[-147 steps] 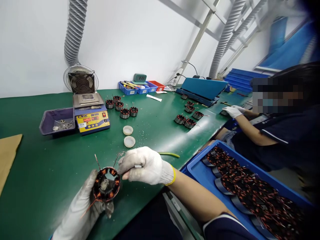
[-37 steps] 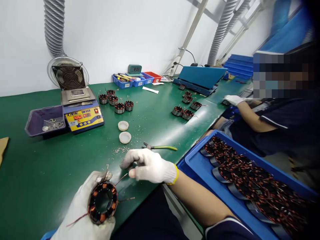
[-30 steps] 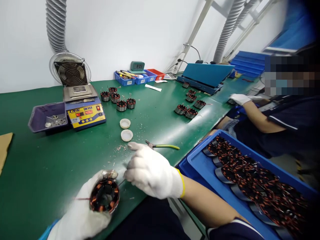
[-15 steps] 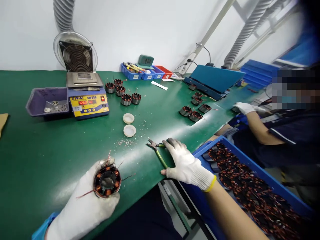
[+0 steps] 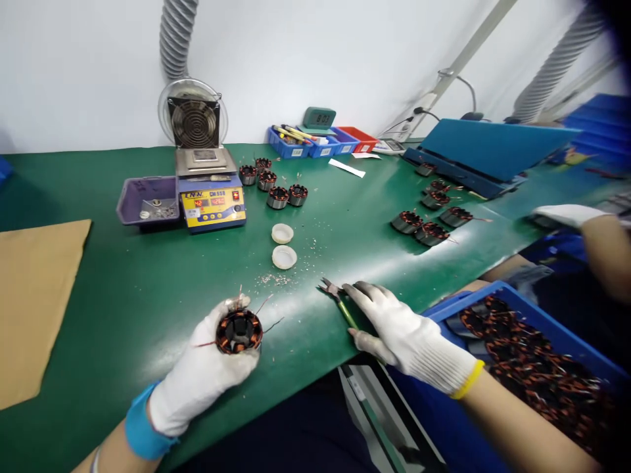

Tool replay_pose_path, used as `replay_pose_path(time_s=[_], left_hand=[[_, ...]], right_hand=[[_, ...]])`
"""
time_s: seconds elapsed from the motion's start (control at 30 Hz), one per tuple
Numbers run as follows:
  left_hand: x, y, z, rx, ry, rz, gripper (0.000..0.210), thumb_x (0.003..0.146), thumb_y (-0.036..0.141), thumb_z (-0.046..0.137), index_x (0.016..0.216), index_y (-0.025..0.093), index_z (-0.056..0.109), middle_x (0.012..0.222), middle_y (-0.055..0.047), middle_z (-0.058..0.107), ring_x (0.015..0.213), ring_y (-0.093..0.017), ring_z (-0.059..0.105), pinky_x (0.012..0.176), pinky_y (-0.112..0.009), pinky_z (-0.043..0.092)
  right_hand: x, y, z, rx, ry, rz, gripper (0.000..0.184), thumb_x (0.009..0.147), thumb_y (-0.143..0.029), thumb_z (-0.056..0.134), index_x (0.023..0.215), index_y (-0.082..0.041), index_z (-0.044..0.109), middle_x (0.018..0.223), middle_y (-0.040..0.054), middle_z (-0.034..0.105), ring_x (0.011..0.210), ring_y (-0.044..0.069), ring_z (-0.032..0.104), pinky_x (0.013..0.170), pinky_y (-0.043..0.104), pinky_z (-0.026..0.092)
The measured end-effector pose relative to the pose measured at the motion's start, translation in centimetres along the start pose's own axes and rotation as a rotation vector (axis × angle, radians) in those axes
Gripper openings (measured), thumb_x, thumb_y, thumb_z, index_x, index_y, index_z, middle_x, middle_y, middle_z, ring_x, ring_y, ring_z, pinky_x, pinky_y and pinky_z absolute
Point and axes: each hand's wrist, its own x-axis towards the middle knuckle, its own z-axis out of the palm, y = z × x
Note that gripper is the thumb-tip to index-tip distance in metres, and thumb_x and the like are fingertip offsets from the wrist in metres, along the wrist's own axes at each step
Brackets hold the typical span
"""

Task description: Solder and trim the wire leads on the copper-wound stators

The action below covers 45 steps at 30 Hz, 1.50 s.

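Note:
My left hand, in a white glove, is wrapped round a wound motor stator with a black core, copper coils and several thin wire ends sticking out. The stator is held above the green bench, its ring facing up. My right hand, also gloved, lies palm down over a pair of wire cutters with green handles. Its fingers are stretched out, with the thumb apart; one handle shows in the gap and the other is hidden under the fingers. The cutters' jaws are slightly apart on the bench, pointing away from me.
White caps lie beside wire scraps. Behind them stand several stators, a solder pot and a purple tray. More stators lie right. A blue bin holds many. A co-worker's gloved hand is far right.
The view has swung left, so the bench appears further right and a brown sheet shows at left. My left hand keeps the stator; my right hand stays at the cutters, its fingers still stretched.

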Motion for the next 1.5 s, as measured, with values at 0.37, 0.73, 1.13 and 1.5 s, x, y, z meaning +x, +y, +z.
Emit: replay_pose_path(time_s=[0.37, 0.73, 1.13, 1.5], left_hand=[[-0.1, 0.6, 0.7, -0.114, 0.141, -0.035, 0.082, 0.04, 0.036, 0.088, 0.112, 0.014, 0.055, 0.122, -0.017, 0.062, 0.106, -0.032, 0.061, 0.096, -0.042, 0.048], [-1.2, -2.3, 0.1, 0.452, 0.074, 0.508, 0.079, 0.074, 0.048, 0.068, 0.141, 0.016, 0.042, 0.135, -0.016, 0.054, 0.131, -0.038, 0.043, 0.109, -0.05, 0.036], [-2.3, 0.4, 1.3, -0.035, 0.017, 0.25, 0.035, 0.085, 0.053, 0.061, 0.094, 0.022, 0.073, 0.101, -0.006, 0.073, 0.098, -0.023, 0.066, 0.089, -0.03, 0.052], [-0.6, 3.3, -1.2, 0.006, -0.021, 0.085, 0.05, 0.075, 0.069, 0.06, 0.078, 0.019, 0.067, 0.077, -0.002, 0.065, 0.069, -0.018, 0.057, 0.064, -0.025, 0.049]], right_hand=[[0.3, -7.7, -0.8, 0.29, 0.536, -0.18, 0.053, 0.087, -0.037, 0.059, 0.133, -0.015, 0.044, 0.13, 0.0172, 0.053, 0.121, 0.029, 0.052, 0.1, 0.044, 0.047], [4.6, -16.5, 1.3, 1.292, 0.275, 0.111, 0.088, 0.06, -0.045, 0.08, 0.133, -0.016, 0.041, 0.12, 0.0133, 0.063, 0.109, 0.028, 0.062, 0.098, 0.042, 0.049], [3.5, -14.1, -0.6, 1.251, -0.289, -0.187, 0.086, 0.052, -0.043, 0.084, 0.126, -0.012, 0.053, 0.112, 0.011, 0.066, 0.106, 0.031, 0.061, 0.097, 0.044, 0.047], [3.3, -12.6, -1.5, 1.178, -0.229, -0.099, 0.076, 0.049, -0.051, 0.085, 0.112, -0.019, 0.056, 0.098, 0.0066, 0.066, 0.088, 0.026, 0.064, 0.082, 0.039, 0.051]])
